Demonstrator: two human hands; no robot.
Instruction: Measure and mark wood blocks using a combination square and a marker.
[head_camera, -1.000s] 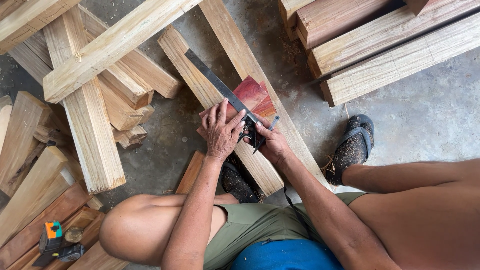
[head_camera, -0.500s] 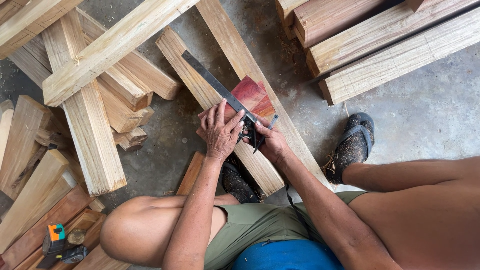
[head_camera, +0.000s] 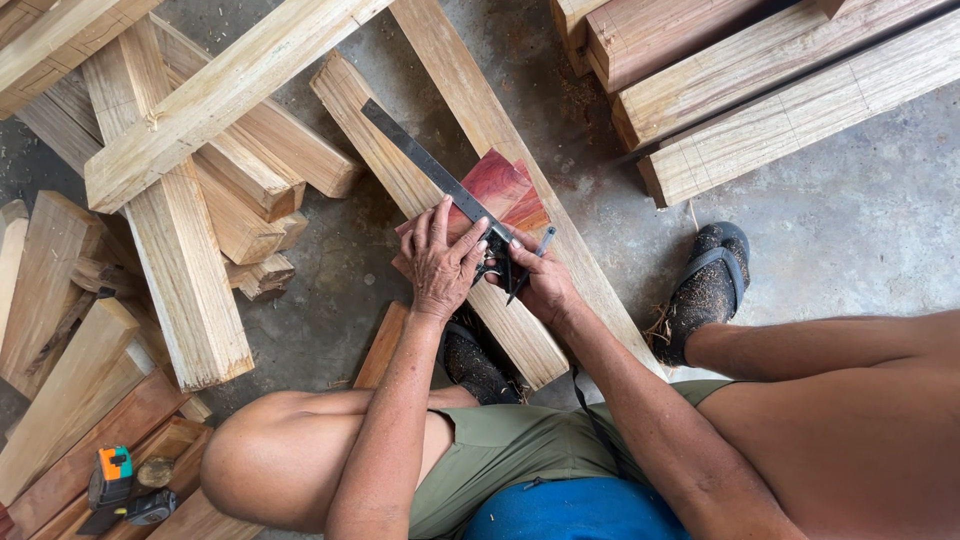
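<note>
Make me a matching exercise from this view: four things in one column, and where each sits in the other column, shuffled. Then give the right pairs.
Things:
1. left hand
2. right hand
3. metal ruler
4. tape measure

Places:
A. on boards at the lower left of the view
B. pressed flat on the reddish wood block
C. holding a pencil beside the ruler
D. lying slantwise across the block and a pale plank

Pairs: 1-B, 2-C, 3-D, 4-A
</note>
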